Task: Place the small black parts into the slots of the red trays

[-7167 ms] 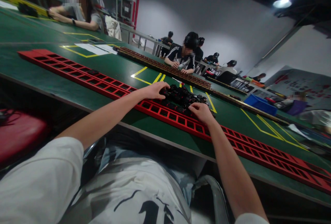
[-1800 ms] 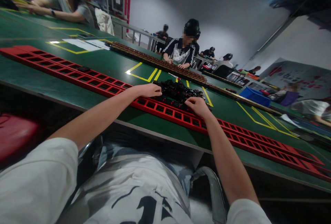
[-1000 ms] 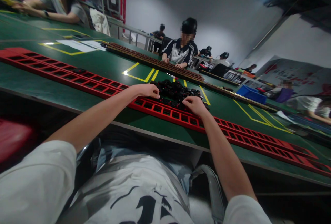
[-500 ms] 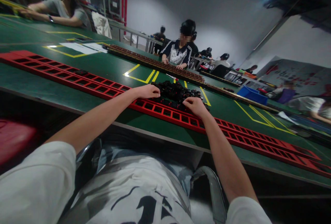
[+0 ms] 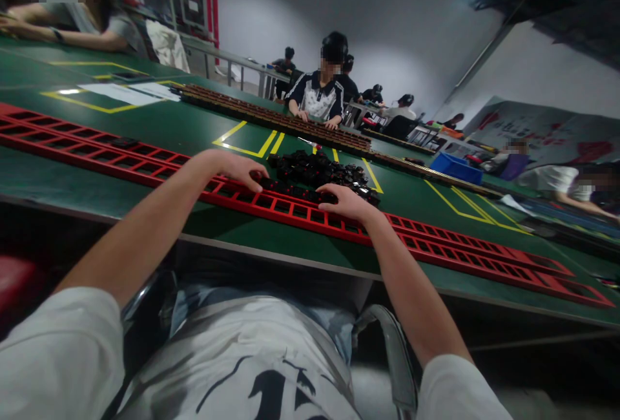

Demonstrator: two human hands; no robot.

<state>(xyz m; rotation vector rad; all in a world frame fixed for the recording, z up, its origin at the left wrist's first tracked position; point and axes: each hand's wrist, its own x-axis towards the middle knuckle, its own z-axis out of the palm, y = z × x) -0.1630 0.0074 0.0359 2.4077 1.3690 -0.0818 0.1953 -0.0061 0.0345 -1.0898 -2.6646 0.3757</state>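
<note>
Two long red slotted frames (image 5: pixel 285 213) lie side by side across the green table. On the rear frame sits a row of small black parts (image 5: pixel 293 190). My left hand (image 5: pixel 242 171) is at the left end of this row, thumb and fingers curved around a black part. At the row's right end, my right hand (image 5: pixel 341 201) has its fingers curled around another black part. Just behind the hands is a pile of black parts (image 5: pixel 320 168). One separate black part (image 5: pixel 124 142) rests on the red frame further left.
Brown slotted strips (image 5: pixel 271 113) run across the table behind the pile, with a person (image 5: pixel 317 94) beyond them. White papers (image 5: pixel 121 93) lie at the back left. A blue bin (image 5: pixel 455 168) stands at the right. Another person sits at the far left.
Both hands have moved apart from the pile's front edge onto the row of black parts, and their fingers have opened wider. The whole view has shifted slightly.
</note>
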